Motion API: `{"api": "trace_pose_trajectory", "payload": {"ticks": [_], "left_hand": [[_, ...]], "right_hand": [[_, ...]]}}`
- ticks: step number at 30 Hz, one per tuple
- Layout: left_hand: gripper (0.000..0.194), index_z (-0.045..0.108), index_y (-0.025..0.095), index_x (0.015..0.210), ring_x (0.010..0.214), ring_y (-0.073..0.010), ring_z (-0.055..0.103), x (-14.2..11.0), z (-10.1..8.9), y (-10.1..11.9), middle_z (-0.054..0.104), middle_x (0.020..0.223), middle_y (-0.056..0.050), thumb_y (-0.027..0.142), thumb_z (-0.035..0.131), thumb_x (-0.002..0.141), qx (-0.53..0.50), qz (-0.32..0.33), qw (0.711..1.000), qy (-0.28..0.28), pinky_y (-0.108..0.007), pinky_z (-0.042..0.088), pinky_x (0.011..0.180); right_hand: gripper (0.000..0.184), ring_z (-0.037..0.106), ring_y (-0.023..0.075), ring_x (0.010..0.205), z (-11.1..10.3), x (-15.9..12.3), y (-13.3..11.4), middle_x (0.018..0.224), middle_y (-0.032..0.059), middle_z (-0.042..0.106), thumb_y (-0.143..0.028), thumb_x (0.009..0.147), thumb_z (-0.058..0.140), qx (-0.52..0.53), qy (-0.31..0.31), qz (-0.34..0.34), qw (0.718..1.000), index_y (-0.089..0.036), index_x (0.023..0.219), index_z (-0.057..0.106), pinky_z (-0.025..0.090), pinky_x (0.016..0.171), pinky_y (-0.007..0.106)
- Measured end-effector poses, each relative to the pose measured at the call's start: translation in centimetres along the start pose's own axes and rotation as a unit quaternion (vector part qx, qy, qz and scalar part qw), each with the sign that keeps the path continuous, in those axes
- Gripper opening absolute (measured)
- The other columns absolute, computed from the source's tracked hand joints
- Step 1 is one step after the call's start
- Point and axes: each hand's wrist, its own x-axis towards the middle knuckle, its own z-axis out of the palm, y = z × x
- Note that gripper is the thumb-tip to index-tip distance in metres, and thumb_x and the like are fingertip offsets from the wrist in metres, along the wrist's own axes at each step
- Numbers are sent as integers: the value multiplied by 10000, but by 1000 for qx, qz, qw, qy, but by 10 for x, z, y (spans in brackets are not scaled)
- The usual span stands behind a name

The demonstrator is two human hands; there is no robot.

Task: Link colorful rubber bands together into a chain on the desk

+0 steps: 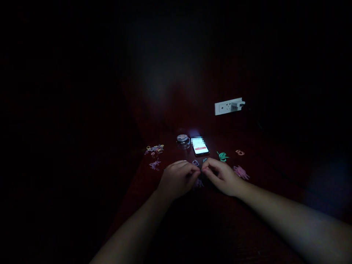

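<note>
My left hand (pixel 178 179) and my right hand (pixel 221 176) are close together over the dark red table, fingertips pinched and nearly touching. Whatever lies between the fingertips is too small and dim to make out. Just past the fingers are a loose purple hair band (pixel 195 162) and a small teal one (pixel 205 160). A small purple bunch of bands (pixel 198 183) is partly hidden below my left fingers. Beside my right hand lie a pile of pink bands (pixel 241 172) and several green bands (pixel 222 156).
Behind the hands stand a clear lidded jar (pixel 183 141) and a lit phone (pixel 200 146). Mixed bands (pixel 154 149) and a purple pile (pixel 155 165) lie left, orange bands (pixel 240 152) right. A wall socket (pixel 228 106) holds a plugged-in charger. Surroundings are very dark.
</note>
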Motion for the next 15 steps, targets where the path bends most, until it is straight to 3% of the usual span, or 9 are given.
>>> {"api": "trace_pose_trajectory", "payload": {"ticks": [15], "left_hand": [[50, 585, 203, 786, 703, -136, 574, 0, -1, -1, 632, 730, 13, 205, 594, 836, -7, -5, 1000, 5, -286, 465, 693]], "right_hand": [[170, 490, 132, 640, -1, 0, 4, 707, -3, 539, -287, 950, 474, 5, 13, 3, 1000, -188, 837, 553, 387, 580, 256]]}}
